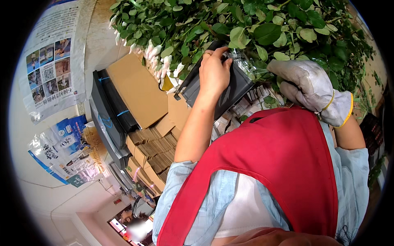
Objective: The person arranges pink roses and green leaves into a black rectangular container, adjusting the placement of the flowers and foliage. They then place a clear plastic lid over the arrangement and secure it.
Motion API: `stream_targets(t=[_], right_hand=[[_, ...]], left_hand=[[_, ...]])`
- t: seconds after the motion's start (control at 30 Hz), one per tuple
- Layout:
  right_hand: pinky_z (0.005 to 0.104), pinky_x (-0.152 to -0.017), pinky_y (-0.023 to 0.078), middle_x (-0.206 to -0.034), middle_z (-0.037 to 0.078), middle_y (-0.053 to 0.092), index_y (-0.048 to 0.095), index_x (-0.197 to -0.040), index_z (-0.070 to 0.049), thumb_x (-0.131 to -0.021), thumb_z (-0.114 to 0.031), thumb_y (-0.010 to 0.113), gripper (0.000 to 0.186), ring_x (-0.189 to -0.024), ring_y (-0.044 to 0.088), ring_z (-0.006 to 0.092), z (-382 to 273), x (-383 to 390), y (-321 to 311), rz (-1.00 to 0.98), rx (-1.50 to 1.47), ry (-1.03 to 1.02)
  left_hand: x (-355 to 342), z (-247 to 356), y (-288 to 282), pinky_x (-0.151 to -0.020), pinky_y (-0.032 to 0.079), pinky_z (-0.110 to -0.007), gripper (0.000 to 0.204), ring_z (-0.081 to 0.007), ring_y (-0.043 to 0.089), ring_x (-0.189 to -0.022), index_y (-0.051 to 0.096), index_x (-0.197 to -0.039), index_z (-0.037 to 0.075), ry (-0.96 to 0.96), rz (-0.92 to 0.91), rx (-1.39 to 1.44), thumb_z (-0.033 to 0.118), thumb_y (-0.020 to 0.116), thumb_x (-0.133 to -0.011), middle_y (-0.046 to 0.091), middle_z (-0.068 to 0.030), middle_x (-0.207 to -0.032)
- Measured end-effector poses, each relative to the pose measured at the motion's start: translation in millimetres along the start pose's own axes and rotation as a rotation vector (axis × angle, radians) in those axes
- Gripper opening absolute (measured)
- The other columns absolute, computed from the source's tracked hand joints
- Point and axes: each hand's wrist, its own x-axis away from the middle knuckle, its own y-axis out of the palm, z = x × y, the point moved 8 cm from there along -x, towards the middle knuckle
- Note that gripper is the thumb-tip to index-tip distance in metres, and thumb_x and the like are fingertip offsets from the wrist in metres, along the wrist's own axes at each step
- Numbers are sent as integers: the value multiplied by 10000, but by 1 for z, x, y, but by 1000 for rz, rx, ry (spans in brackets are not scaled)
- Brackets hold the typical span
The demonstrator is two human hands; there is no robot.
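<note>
My bare left hand (215, 70), with a ring on one finger, is over a black flat panel (230, 92). Its fingers are bent, the thumb close to the index finger, beside crumpled clear plastic (242, 57); what they grip is hidden. To the right, my right hand (308, 84) wears a grey-white work glove with a yellow cuff edge. The gloved fingers are closed and point left toward the plastic and some thin green stems (259, 70); what lies inside them cannot be made out. Just beyond both hands spreads a heap of leafy green stems (266, 35).
White-sleeved flower buds (154, 51) stick out at the heap's left. Further left stand a brown cardboard sheet (137, 90), stacked folded cardboard (156, 147) and black panels (107, 119). A poster (49, 76) hangs on the wall. Another person (141, 209) is in the background at lower left.
</note>
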Motion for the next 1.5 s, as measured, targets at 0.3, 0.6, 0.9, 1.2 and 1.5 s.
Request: stream_targets(t=[0.3,0.6,0.9,1.2,1.5], right_hand=[[381,-566,477,-689,108,598,603,-1148,9,-740,-61,627,414,-612,602,294,1,-9,4,50,56,-118],[392,-591,488,-745,126,622,609,-1150,-5,-749,-86,638,410,-666,616,309,7,-8,6,80,14,-138],[410,-851,508,-1101,102,639,613,-1143,-66,-729,-173,695,435,-1003,618,281,-18,-38,5,157,388,-287],[434,-868,444,-1127,150,585,642,-1072,-122,-752,-236,672,342,-1044,564,347,68,-119,58,-123,274,-232],[419,-887,490,-1178,115,614,610,-1158,-160,-768,-258,628,403,-1074,597,329,92,-109,72,21,550,-157]], left_hand=[[-15,12,-5,-768,491,-412,254,-362,623,-841,666,-1067,63,214,-62,-184,60,657,-813,644,-168,-873],[-9,26,-17,-723,495,-420,122,-331,624,-845,645,-909,12,350,95,-277,38,665,-791,633,-126,-854],[56,86,-52,-554,489,-329,152,-220,580,-763,592,-854,86,714,309,-502,-13,602,-739,601,-24,-847],[-7,52,-35,-669,505,-412,80,-300,596,-833,633,-844,68,612,130,-398,24,616,-778,637,-77,-834],[-36,56,10,-743,516,-426,117,-314,610,-884,678,-823,35,421,38,-633,43,604,-733,676,-128,-844]])
